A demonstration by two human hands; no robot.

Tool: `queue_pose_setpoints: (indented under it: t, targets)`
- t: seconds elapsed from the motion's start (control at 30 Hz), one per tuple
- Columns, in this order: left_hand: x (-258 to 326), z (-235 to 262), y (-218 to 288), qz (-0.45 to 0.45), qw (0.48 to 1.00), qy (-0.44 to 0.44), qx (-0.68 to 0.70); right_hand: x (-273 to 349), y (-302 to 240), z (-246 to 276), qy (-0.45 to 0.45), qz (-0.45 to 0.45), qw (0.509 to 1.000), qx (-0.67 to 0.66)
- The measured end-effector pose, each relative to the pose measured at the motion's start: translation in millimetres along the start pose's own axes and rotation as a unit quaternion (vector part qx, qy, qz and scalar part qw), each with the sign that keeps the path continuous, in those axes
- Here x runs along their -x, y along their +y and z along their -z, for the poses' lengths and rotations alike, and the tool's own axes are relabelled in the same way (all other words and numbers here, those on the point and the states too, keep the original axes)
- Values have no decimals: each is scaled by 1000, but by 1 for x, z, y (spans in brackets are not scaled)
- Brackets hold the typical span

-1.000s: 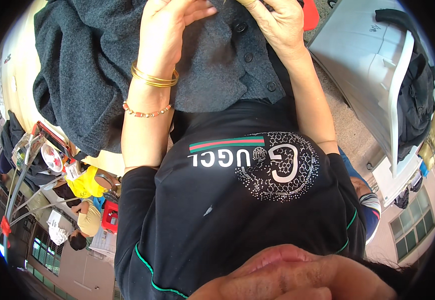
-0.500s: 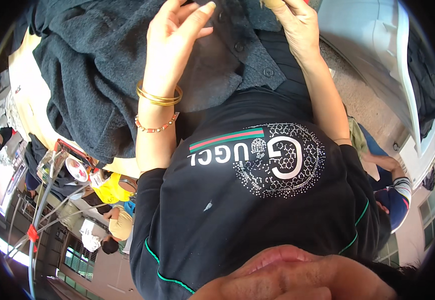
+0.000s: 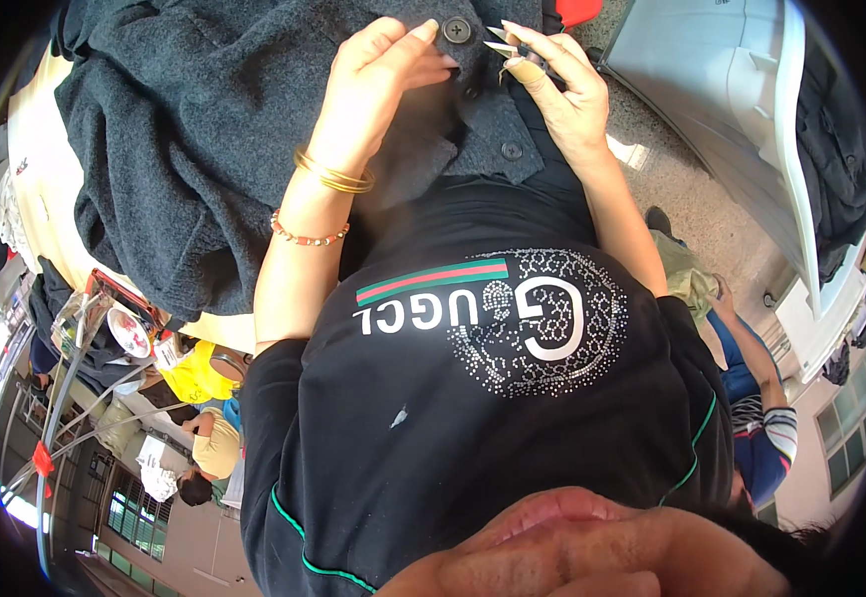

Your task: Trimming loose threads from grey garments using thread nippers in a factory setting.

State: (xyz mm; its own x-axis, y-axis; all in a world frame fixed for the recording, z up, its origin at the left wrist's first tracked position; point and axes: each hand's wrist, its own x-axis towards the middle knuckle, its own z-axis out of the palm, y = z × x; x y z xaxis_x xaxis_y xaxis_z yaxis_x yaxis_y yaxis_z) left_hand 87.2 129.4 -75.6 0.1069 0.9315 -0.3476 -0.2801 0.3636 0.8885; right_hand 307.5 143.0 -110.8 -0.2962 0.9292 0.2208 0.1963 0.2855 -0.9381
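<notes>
Your right hand (image 3: 574,95) grips parted snips (image 3: 503,48) aimed left at the coat's (image 3: 204,109) edge button (image 3: 457,31), nearer your half-curled left hand (image 3: 378,65), hold unclear.

At two o'clock there is a large grey bin (image 3: 702,95), with dark cloth (image 3: 839,149) beside its pale rim. At four o'clock is a person with a striped sleeve (image 3: 780,428), near a window (image 3: 844,430). The pale counter (image 3: 47,184) shows at ten o'clock. At eight o'clock are a yellow bag-like thing (image 3: 192,374) and a person in a yellow shirt (image 3: 217,446).
</notes>
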Motion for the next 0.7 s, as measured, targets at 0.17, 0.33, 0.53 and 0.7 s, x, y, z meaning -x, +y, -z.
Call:
queue_pose_setpoints:
  t: [0.17,0.33,0.53,0.7]
  targets:
    - [2,-2,3,2,1000,2,-5,-9,-8,3,5,31,995,91]
    - [4,-4,4,-12,1000,-11,18,-11,-8,-2,-11,58,996,72]
    - [5,-3,7,-6,1000,-12,19,-19,-34,-2,-5,56,993,101]
    - [4,6,2,-7,1000,-20,17,-20,-33,-1,12,69,992,105]
